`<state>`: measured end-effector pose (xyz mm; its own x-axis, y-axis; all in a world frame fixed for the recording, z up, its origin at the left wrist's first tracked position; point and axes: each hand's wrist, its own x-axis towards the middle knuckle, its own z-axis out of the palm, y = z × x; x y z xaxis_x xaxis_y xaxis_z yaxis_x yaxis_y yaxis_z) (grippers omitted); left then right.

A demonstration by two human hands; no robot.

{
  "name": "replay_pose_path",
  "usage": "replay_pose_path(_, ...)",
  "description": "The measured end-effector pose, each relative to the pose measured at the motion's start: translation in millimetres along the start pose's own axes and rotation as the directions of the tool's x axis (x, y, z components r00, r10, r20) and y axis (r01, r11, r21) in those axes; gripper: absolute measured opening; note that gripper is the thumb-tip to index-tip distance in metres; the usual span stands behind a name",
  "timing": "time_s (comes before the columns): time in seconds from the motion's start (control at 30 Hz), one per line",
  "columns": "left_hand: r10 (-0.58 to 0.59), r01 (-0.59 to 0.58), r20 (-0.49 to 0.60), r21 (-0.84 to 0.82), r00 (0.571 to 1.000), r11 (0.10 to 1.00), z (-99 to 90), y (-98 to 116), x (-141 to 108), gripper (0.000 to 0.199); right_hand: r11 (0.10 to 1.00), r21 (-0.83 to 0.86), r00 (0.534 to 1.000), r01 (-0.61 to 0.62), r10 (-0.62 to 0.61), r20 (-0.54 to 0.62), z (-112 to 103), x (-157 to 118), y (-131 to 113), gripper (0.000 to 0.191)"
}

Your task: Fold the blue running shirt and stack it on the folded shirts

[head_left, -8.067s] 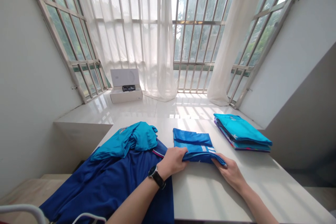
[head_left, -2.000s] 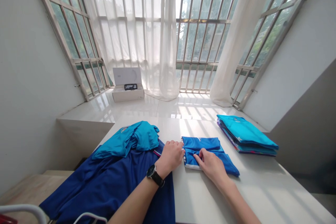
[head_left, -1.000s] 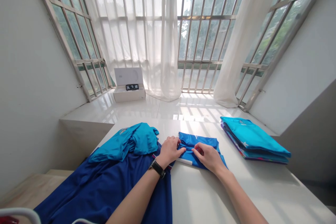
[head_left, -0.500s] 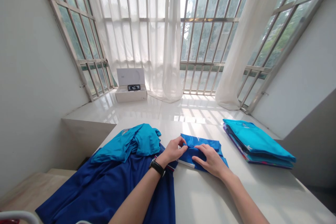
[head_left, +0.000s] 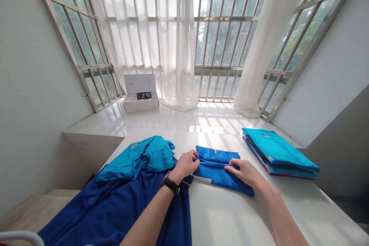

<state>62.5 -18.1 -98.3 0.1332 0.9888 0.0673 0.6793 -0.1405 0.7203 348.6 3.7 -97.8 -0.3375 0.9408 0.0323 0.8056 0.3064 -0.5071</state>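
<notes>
A folded blue sports shirt [head_left: 215,172] lies on the white table [head_left: 230,215], with a white stripe along its near edge. My left hand [head_left: 186,166] pinches the shirt's left end between its fingers and thumb. My right hand [head_left: 245,173] rests flat on the shirt's right part, fingers pointing left. A black watch [head_left: 170,184] sits on my left wrist. Left of the shirt, a navy jersey [head_left: 115,207] spreads over the table edge, with a crumpled cyan garment [head_left: 138,157] on top of it.
A stack of folded cyan and multicoloured shirts [head_left: 278,153] lies at the table's right. Beyond the table are a glossy white ledge [head_left: 201,121], an open white box holding a dark object [head_left: 141,98], sheer curtains and barred windows.
My right hand has slid rightward across the blue shirt and flattened out. The shirt's right end now lies smoothed and extended toward the lower right. My left hand stays at the left end.
</notes>
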Motion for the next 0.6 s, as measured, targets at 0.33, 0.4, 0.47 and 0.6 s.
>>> replay_pose_path(0.33,-0.12,0.118,-0.003,0.2,0.993,0.973,-1.8,10.2,-4.2,0.038,0.999,0.042,1.0,-0.004,0.003,0.029,-0.4,-0.2,7.0,0.044)
replay_pose_path(0.4,-0.14,0.139,-0.012,0.228,0.99,0.964,-1.2,11.6,-3.9,0.04,0.999,0.052,1.0,-0.008,0.007,0.023,0.9,0.1,9.0,0.045)
replay_pose_path(0.47,-0.151,0.149,-0.008,0.24,0.988,0.959,-1.7,12.3,-3.1,0.04,0.999,0.053,0.999,-0.003,0.001,0.035,1.8,0.5,10.6,0.045)
replay_pose_path(0.6,-0.153,0.145,0.011,0.244,0.988,0.959,-4.0,12.2,-2.0,0.036,0.997,0.075,0.998,-0.003,-0.002,0.069,2.1,1.1,11.4,0.046)
